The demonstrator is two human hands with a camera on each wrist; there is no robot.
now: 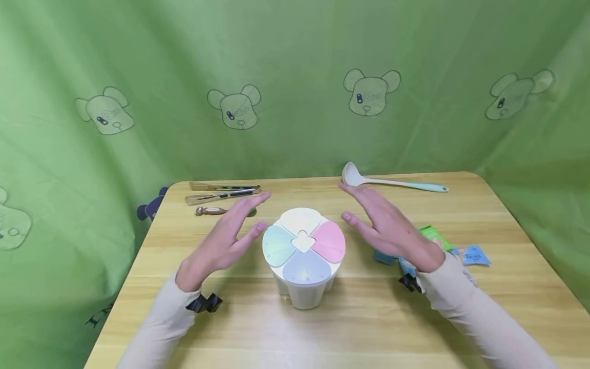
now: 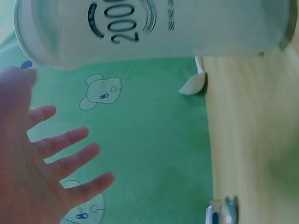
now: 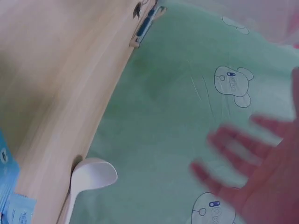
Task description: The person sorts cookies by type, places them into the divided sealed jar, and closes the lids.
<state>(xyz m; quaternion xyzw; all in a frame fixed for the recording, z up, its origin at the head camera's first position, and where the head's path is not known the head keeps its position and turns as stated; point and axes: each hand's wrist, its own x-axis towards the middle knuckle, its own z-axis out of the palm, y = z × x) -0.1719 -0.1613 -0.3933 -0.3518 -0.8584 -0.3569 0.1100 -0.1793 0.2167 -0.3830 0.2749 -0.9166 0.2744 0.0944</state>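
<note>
A storage canister [image 1: 306, 294] stands upright on the table, its round top split into white, pink, blue-grey and mint petal lids around a small white centre. To its left my left hand [image 1: 223, 238] hovers with fingers straight and spread, thumb toward the mint petal. On the other side my right hand [image 1: 387, 225] is held likewise, thumb pointing at the pink petal and a gap between. Both palms face the canister. Close up in the left wrist view, the canister's clear side [image 2: 154, 32] carries printed dark lettering. Neither hand holds anything.
Two pairs of tongs [image 1: 223, 195] and a brown-handled utensil [image 1: 212, 210] lie at the back left. A white ladle [image 1: 352, 175] with a mint handle lies along the back edge. Green and blue packets [image 1: 472, 255] sit beneath the right forearm. A green curtain [image 1: 295, 128] hangs behind.
</note>
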